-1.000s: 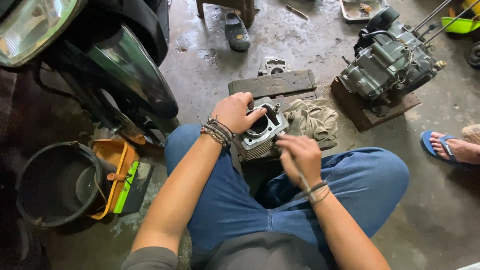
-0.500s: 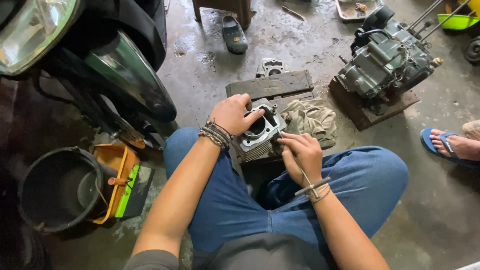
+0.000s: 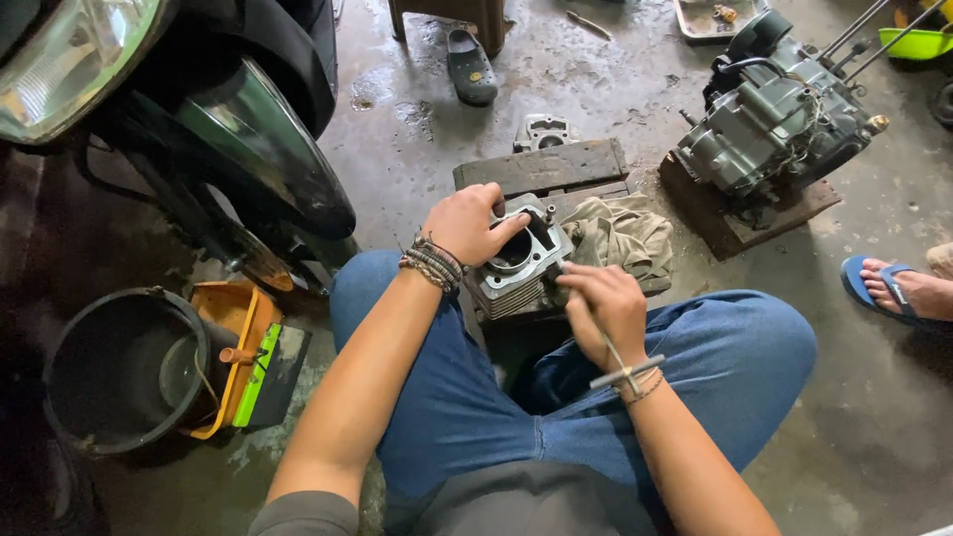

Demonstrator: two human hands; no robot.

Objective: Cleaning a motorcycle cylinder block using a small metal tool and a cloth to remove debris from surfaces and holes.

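Observation:
A finned grey metal engine cylinder (image 3: 524, 266) rests between my knees, beside a dirty rag (image 3: 623, 236) on a dark wooden block (image 3: 541, 165). My left hand (image 3: 469, 224) grips the cylinder's top left edge, with the index finger along its rim. My right hand (image 3: 601, 298) holds a thin metal T-handle tool (image 3: 617, 365), whose tip touches the cylinder's right side. Its cross handle sticks out near my wrist.
A motorcycle front (image 3: 189, 129) fills the left. A black bucket (image 3: 124, 369) and an orange tray (image 3: 233, 342) sit at lower left. An engine (image 3: 779, 119) stands on a wooden block at upper right. Another person's sandalled foot (image 3: 898, 290) is at the right edge. A shoe (image 3: 471, 67) lies farther back.
My right hand has moved up with the tool from the front of the cylinder to its right side. The left hand stays on the cylinder.

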